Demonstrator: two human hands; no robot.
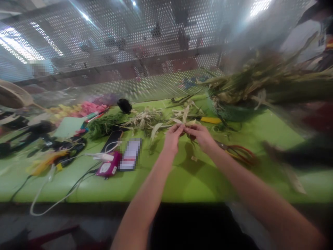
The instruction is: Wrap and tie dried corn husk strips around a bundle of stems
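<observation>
Pale dried leaf strips, perhaps corn husk, form a small flower-like shape that fans out above my fingertips. My left hand pinches its base from the left. Opposite it, my right hand pinches the same base, and the fingertips of both hands meet there. Behind them lies a loose heap of dried husk strips on the green tabletop. Scissors with red-orange handles rest by my right wrist, and a small pale scrap sits below my hands.
A green basket piled with long dry leaves stands at the back right. A yellow-handled tool lies before it. To the left are a phone, a magenta box with cables, green foliage and pink flowers. A perforated metal screen rises behind.
</observation>
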